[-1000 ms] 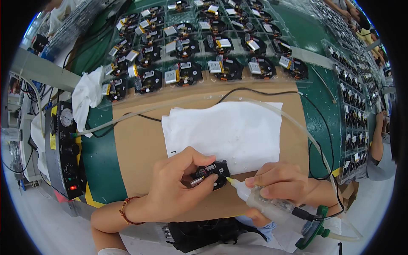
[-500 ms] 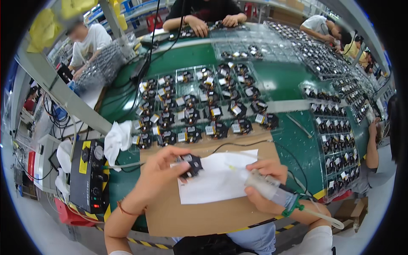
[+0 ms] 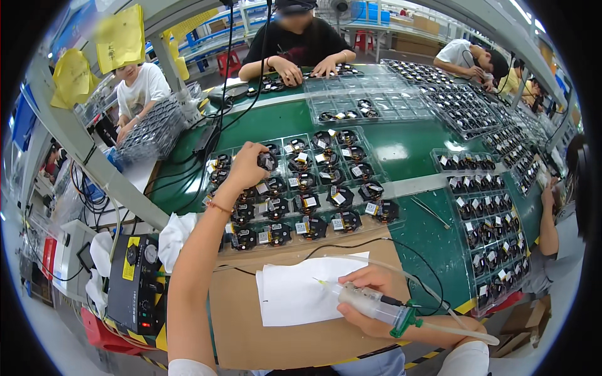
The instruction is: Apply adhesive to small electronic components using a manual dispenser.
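My left hand [image 3: 249, 164] reaches out over the clear plastic tray [image 3: 301, 139] of small parts. Its fingers pinch a round black electronic part [image 3: 268, 161] at one of the tray's compartments; whether the part touches the tray floor I cannot tell. Similar black parts with white labels sit in the compartments around it. My right hand [image 3: 367, 301] is wrapped round a dispensing syringe [image 3: 370, 302] with a thin needle tip and a green cap joined to a clear hose. The needle points left above a white paper sheet [image 3: 291, 293], which lies on a brown cardboard [image 3: 238, 338].
A black dispenser box [image 3: 133, 285] stands at the left beside a white cloth [image 3: 179, 238]. Tweezers [image 3: 431, 212] lie right of the tray. More filled trays [image 3: 489, 219] line the right side. A black cable [image 3: 426, 276] loops near my right hand. Co-workers sit across and around the table.
My left hand has carried the black part from above the paper forward to the tray. My right hand with the syringe has shifted slightly left and nearer. The view has tilted up.
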